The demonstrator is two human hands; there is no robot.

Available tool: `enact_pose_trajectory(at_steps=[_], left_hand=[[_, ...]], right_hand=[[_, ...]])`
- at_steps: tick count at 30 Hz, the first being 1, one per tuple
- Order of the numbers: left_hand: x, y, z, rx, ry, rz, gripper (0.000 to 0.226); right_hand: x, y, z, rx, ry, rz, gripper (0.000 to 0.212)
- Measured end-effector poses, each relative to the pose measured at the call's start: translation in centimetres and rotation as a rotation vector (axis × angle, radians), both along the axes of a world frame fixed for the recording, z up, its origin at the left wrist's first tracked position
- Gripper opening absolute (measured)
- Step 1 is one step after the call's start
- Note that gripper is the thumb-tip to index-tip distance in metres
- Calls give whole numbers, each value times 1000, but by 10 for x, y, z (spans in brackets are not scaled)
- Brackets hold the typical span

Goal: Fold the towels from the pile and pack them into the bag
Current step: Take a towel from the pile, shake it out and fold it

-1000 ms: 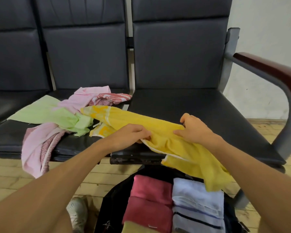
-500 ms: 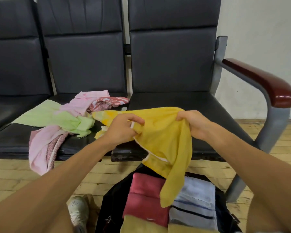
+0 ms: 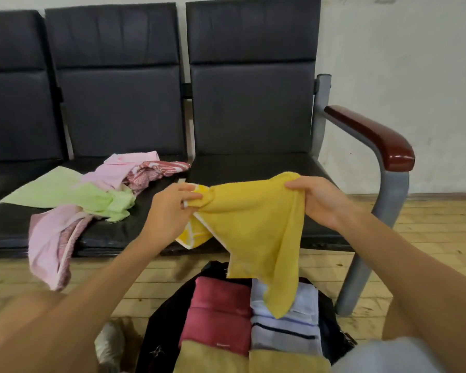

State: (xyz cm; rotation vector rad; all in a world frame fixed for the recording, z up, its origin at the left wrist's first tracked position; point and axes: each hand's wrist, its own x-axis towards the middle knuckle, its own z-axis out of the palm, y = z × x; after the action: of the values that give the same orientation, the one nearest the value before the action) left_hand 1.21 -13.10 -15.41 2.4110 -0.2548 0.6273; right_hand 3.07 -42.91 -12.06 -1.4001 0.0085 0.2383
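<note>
I hold a yellow towel (image 3: pixel 253 227) up in the air over the seat's front edge. My left hand (image 3: pixel 172 211) pinches its left top corner and my right hand (image 3: pixel 318 200) grips the right top corner. The cloth hangs down in a point over the open black bag (image 3: pixel 167 319) on the floor. Inside the bag lie folded towels: a red one (image 3: pixel 218 313), a pale blue striped one (image 3: pixel 288 327) and yellowish ones (image 3: pixel 213 359) nearest me. The pile of unfolded towels (image 3: pixel 92 195), green, pink and red-patterned, lies on the middle seat.
A row of black padded seats (image 3: pixel 253 168) runs across the view, with a grey metal arm and dark red armrest (image 3: pixel 374 135) at the right end. A pink towel (image 3: pixel 49 249) hangs over the seat's front edge. The floor is wooden boards; a shoe (image 3: pixel 108 345) shows beside the bag.
The yellow towel has been lifted off the seat and out of the pile. Both hands have risen and spread apart, so it now hangs free above the bag.
</note>
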Motion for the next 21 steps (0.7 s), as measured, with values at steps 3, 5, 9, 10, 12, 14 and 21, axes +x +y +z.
enact_pose_trajectory(at_steps=[3,5,9,10,12,14,21], left_hand=[[0,4,4,22,-26,57,20],[-3,2,3,25,-21,73,14],[-6,2,0,-92,39,38,9],[-6,3,2,-134,57,40,10],[-7,5,5,-181,45,73,10],[-9,6,6,-211,31,102,11],[-11,10,4,-252,113,101,19]], right_hand=[[1,-8,-3,18,30,-22,32],[1,-11,-8,33,88,-29,44],[-1,-14,-9,-19,105,-8,52],[-1,-15,-9,-37,104,4,53],[0,-17,-10,-113,113,20,56],[-1,-17,-12,-225,143,45,56],[-5,-9,-17,-262,340,85,53]])
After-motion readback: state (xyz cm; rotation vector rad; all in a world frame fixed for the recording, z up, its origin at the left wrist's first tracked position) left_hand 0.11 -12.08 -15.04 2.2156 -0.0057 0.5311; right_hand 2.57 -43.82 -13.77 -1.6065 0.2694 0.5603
